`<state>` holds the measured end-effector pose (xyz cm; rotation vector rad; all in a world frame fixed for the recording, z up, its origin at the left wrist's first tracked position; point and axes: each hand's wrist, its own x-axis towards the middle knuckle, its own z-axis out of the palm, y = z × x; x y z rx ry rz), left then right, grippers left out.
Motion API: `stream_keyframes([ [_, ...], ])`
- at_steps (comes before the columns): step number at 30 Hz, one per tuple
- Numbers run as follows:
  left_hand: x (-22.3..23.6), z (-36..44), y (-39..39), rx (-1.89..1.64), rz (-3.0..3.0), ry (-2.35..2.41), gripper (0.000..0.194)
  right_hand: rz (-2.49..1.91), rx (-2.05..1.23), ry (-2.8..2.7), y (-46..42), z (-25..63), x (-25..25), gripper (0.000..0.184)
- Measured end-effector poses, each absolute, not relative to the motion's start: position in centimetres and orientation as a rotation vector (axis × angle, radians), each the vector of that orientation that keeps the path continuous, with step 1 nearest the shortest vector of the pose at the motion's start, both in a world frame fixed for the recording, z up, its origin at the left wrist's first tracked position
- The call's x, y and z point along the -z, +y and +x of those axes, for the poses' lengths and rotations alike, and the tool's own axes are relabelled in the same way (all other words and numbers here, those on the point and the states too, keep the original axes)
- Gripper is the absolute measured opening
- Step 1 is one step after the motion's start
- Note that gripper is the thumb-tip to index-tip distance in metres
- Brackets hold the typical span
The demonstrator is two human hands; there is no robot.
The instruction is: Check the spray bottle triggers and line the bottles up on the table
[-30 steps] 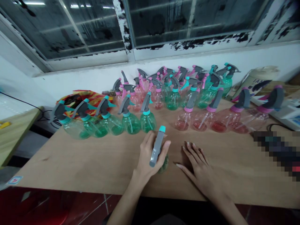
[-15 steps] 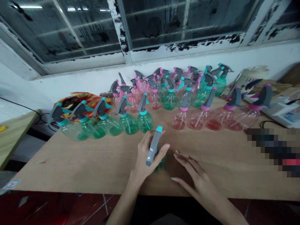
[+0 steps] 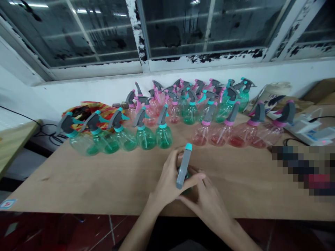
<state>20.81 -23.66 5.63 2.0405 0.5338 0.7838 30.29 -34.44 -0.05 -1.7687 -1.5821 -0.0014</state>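
A green spray bottle [image 3: 184, 167] with a grey trigger head and a turquoise nozzle stands near the table's front edge, between my hands. My left hand [image 3: 165, 183] is closed around its neck, just under the head, with the thumb on the near side. Lower down, my right hand [image 3: 212, 204] wraps the bottle's body from the right. Both hands cover most of the green body, and the right fingertips are partly hidden. Beyond my hands stand a row of green spray bottles [image 3: 164, 136] on the left and a row of pink spray bottles [image 3: 201, 135] on the right.
More pink and green spray bottles [image 3: 190, 113] crowd the back by the wall. A red-and-yellow patterned bag [image 3: 103, 116] lies at the back left. White power adapters [image 3: 309, 130] with cables, a cloth bag [image 3: 273, 96] and a blurred patch occupy the right side of the wooden table [image 3: 91, 184].
My right hand has moved left from beside the bottle and closed on its body. The left hand keeps hold of the neck. The view has shifted slightly.
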Motion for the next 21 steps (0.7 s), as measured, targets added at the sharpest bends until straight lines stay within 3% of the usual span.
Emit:
stream_keyframes([
  [6, -4.2, 19.2, -22.9, -0.698, 1.993, 0.528, 0.089, -1.838, 0.043, -1.582, -33.7, 31.6, 0.2, 0.046],
  [16, -2.1, 13.5, -22.1, -0.815, 1.877, 0.805, 0.045, -2.027, 0.238, -1.518, -28.6, 36.6, -0.9, 0.057],
  [21, -0.9, 12.0, -21.8, -0.878, 1.823, 0.885, 0.036, -2.206, 0.358, -1.519, -25.5, 37.8, -1.5, 0.063],
])
